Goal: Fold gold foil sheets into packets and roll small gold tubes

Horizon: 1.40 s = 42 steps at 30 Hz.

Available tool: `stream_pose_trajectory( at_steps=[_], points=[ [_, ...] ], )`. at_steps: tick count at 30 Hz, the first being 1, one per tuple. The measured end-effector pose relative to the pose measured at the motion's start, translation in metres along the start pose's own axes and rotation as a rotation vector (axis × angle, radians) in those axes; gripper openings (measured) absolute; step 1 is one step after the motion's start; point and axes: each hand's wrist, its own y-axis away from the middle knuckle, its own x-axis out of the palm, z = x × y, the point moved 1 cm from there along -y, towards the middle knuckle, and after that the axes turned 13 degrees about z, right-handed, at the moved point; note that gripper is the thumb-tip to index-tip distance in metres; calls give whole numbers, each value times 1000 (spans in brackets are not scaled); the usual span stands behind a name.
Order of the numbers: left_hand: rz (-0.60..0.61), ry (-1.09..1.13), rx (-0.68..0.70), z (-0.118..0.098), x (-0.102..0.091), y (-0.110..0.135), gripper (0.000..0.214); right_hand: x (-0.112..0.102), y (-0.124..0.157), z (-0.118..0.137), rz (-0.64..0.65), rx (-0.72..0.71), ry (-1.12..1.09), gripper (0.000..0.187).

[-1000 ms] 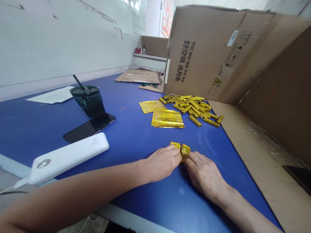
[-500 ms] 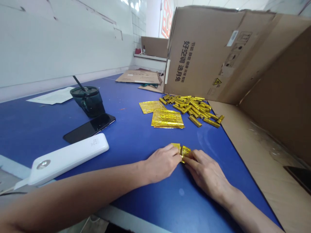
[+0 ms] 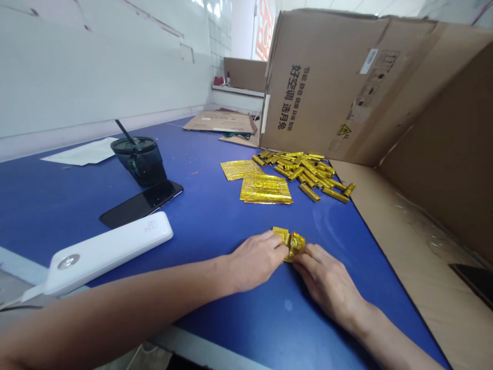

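Near the front of the blue table, a gold foil paper sheet (image 3: 298, 241), partly folded, lies between my two hands. My left hand (image 3: 260, 259) is closed on its left part, fingertips pressed down on it. With pinched fingers my right hand (image 3: 325, 272) grips its right end. The fingers hide much of the sheet. Farther back lie a stack of flat gold foil paper sheets (image 3: 266, 189) and another gold sheet (image 3: 239, 169) beside it. Behind them to the right is a pile of folded gold foil strips (image 3: 304, 169).
To the left are a white power strip-like device (image 3: 111, 252), a black phone (image 3: 142, 203), a dark cup with a straw (image 3: 140, 162) and white paper (image 3: 80, 153). A large cardboard box (image 3: 327, 87) stands at the back right; flat cardboard (image 3: 221, 122) lies behind.
The right end of the gold sheet has lifted and bent more upright. My right hand has shifted slightly to the right; my left hand stays nearly in place.
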Motion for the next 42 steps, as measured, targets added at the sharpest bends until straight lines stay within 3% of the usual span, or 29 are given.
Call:
stream_pose_trajectory(
  at_steps=[10,16,24,36,42],
  points=[
    [27,54,-103,0,-2,-3,7,-1,-2,-6,21,105,-105,20],
    [70,181,-87,6,-8,-3,5,-1,-3,-7,17,185,-132,17],
    [92,354,-138,16,-4,-5,17,-4,-3,-3,44,224,-114,14],
    [97,445,-231,18,-4,-7,10,-4,1,-3,47,236,-135,11],
    [116,357,-245,17,-5,-8,11,-5,0,-2,76,280,-89,13]
  ],
)
